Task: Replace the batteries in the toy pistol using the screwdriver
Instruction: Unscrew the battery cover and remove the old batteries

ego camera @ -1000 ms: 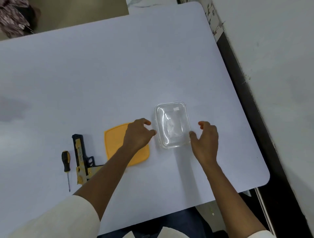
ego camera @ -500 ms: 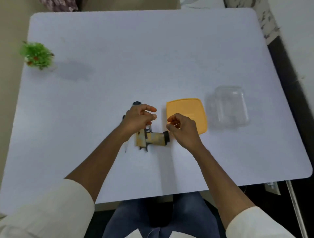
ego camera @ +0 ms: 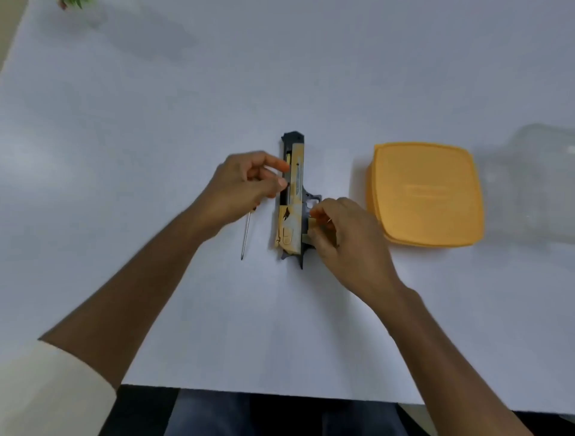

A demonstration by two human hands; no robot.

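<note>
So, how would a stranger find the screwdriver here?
Start at the orange lid on the white table, then go left past the toy pistol. The screwdriver lies beyond it, partly under the left hand: a thin bare metal shaft.

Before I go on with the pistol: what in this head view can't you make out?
- Screwdriver: handle hidden under the left hand; only the shaft shows.
- Pistol grip: covered by the right hand; battery cover and screw unseen.
- Clear box: blurred and cut off by the right edge; contents unreadable.
- Plant: cut off by the top edge.
</note>
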